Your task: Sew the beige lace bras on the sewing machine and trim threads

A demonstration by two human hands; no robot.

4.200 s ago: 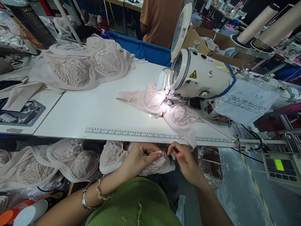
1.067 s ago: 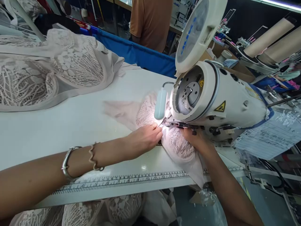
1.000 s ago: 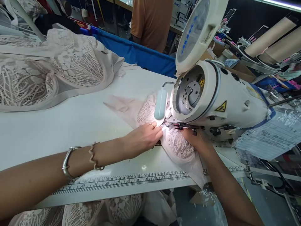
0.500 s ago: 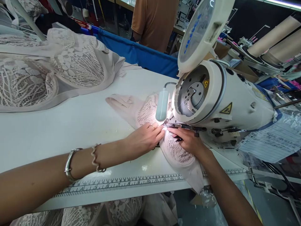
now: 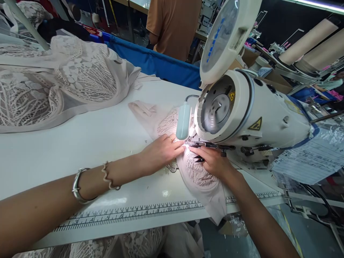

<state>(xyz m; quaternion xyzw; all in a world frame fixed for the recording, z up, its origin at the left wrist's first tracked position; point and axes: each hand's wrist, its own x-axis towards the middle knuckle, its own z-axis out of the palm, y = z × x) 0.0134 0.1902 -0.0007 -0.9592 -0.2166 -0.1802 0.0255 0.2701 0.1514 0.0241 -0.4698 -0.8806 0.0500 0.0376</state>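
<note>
A pale pink lace bra lies under the needle area of a white sewing machine, with one end hanging over the table's front edge. My left hand presses the cloth just left of the needle, its fingers close together and a ring on one. On the right, my right hand holds the bra near the presser foot, index finger stretched toward the needle. Black pointed blades, apparently thread snips, stick out from under its curled fingers. The lit needle point is partly hidden by a pale green lamp.
More lace bras are heaped at the table's left, and others hang below its front edge. A printed ruler strip runs along that edge. The machine's round cover stands raised. Beyond a blue cloth barrier is a person in brown.
The bra has shifted slightly left at the machine. My left hand has moved a little left and away from me with it. The mechanism inside the machine's head has turned.
</note>
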